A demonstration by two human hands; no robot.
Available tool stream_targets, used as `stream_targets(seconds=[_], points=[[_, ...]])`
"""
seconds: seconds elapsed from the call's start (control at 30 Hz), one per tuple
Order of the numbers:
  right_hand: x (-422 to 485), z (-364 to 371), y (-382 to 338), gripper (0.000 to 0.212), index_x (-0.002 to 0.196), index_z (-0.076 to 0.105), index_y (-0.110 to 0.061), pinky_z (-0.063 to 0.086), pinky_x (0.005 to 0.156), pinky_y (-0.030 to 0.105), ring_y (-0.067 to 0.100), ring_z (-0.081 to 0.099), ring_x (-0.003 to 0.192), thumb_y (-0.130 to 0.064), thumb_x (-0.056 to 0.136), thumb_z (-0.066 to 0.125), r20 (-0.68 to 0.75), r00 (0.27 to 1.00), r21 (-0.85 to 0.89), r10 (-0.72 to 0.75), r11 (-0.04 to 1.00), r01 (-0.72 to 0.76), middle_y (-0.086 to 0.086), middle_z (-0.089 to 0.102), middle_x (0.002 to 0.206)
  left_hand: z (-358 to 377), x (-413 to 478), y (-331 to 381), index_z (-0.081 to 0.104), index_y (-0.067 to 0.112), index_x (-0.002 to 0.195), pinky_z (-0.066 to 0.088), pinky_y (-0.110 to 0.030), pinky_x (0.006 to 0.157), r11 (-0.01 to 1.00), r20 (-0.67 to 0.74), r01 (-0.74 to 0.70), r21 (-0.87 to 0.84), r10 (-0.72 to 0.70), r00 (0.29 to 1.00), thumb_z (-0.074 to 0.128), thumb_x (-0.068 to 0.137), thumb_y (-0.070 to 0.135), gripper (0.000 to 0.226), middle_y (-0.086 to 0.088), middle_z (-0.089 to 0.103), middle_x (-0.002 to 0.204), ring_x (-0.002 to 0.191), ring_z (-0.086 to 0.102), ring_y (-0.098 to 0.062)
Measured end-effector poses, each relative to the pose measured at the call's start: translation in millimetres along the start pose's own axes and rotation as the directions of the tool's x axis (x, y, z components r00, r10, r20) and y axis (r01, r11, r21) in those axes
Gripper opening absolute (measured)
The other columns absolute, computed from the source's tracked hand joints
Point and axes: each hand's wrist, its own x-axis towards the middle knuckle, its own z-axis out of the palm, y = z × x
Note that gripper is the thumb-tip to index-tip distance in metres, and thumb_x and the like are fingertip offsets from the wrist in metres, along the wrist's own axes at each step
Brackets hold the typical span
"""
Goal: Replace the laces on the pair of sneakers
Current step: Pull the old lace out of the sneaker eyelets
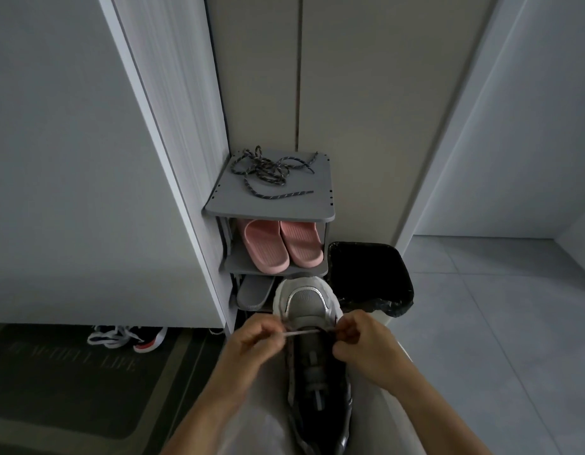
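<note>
Grey and white sneaker lying lengthwise between the left grip and the right grip, white toe pointing away beyond both, dark open throat running back under the wrists. Pale lace stretched flat across the lowest eyelets, pinched at either end by the two grips. Dark speckled laces heaped loose in a tangle well beyond both grips, up on the top shelf.

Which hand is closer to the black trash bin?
Right. The right hand is just below the trash bin, near its front corner. The left hand is across the sneaker, farther away.
</note>
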Motion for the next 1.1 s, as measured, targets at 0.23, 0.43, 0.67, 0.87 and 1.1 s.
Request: stream_targets(seconds=[0.23, 0.43, 0.67, 0.87, 1.1], points=[[-4, 2, -4, 0.029, 0.091, 0.055, -0.038, 0.049, 0.07, 0.015, 0.001, 0.059, 0.073, -0.027, 0.067, 0.067, -0.017, 0.997, -0.021, -0.07, 0.997, 0.07, -0.014, 0.063, 0.079, 15, 26, 18, 0.062, 0.02, 0.077, 0.034, -0.03, 0.082, 0.352, 0.198, -0.268, 0.897, 0.223, 0.955, 0.052, 0.067, 0.066, 0.048, 0.006, 0.049, 0.091, 0.094, 0.043, -0.013], [-5, -3, 1, 0.037, 0.101, 0.052, -0.036, 0.048, 0.072, 0.014, -0.001, 0.059, 0.076, -0.014, 0.073, 0.065, 0.016, 0.997, 0.005, -0.071, 0.997, 0.071, -0.015, 0.063, 0.082, 41, 41, 16, 0.066, 0.018, 0.089, 0.024, -0.028, 0.082, 0.409, 0.247, -0.298, 0.863, 0.175, 0.953, 0.051, 0.086, 0.039, 0.026, 0.008, 0.05, 0.092, 0.101, 0.042, -0.013], [-2, -4, 11, 0.029, 0.092, 0.058, -0.041, 0.052, 0.079, 0.027, 0.005, 0.064, 0.075, -0.018, 0.074, 0.064, 0.017, 0.998, 0.064, -0.063, 0.996, 0.062, -0.009, 0.068, 0.079, -30, 7, 13, 0.066, 0.019, 0.073, 0.043, -0.025, 0.081, 0.995, -0.156, 0.097, -0.004, -0.096, 0.983, 0.063, 0.073, 0.043, 0.023, 0.005, 0.063, 0.077, 0.079, 0.058, -0.008], [0, 2, 5, 0.032, 0.103, 0.059, -0.028, 0.045, 0.066, 0.01, -0.002, 0.058, 0.065, -0.012, 0.076, 0.064, 0.025, 0.996, 0.069, -0.083, 0.994, 0.082, -0.009, 0.064, 0.076, -25, 14, 17, 0.065, 0.026, 0.083, 0.04, -0.011, 0.071, 0.867, -0.193, -0.011, 0.498, 0.124, 0.973, 0.057, 0.088, 0.026, 0.01, 0.009, 0.061, 0.091, 0.086, 0.058, 0.0], [-1, 2, 6, 0.029, 0.102, 0.055, -0.033, 0.049, 0.07, 0.016, 0.011, 0.063, 0.074, -0.018, 0.079, 0.065, 0.03, 0.999, 0.141, -0.04, 0.989, 0.036, -0.005, 0.066, 0.08, 41, 44, 39, 0.06, 0.018, 0.105, 0.023, -0.033, 0.091, 0.147, 0.298, -0.301, 0.942, 0.044, 0.954, 0.051, 0.089, 0.028, 0.021, 0.001, 0.058, 0.107, 0.109, 0.047, -0.018]])
